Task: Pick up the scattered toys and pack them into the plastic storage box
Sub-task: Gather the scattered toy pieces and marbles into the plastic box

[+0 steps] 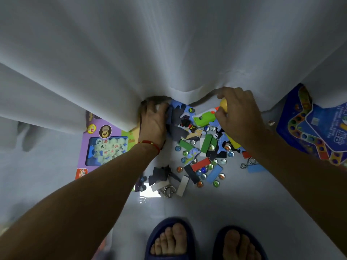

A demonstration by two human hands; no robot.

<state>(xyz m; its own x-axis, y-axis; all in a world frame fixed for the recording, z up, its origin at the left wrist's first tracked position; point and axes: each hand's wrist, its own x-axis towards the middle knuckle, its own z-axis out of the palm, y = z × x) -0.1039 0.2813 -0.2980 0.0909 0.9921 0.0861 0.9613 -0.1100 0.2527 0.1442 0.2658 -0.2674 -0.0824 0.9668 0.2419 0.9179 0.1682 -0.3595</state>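
Toys (202, 154) are scattered in a heap on the floor (206, 212), just below the hem of a white curtain (169, 53): marbles, coloured blocks, dark puzzle pieces, metal wire puzzles. A yellow toy (224, 104) is gripped by the curled fingers of the right hand (238, 117), beside a green toy (203, 119). Dark puzzle pieces (175, 121) are grasped by the left hand (154, 121), its fingers curled at the curtain's edge.
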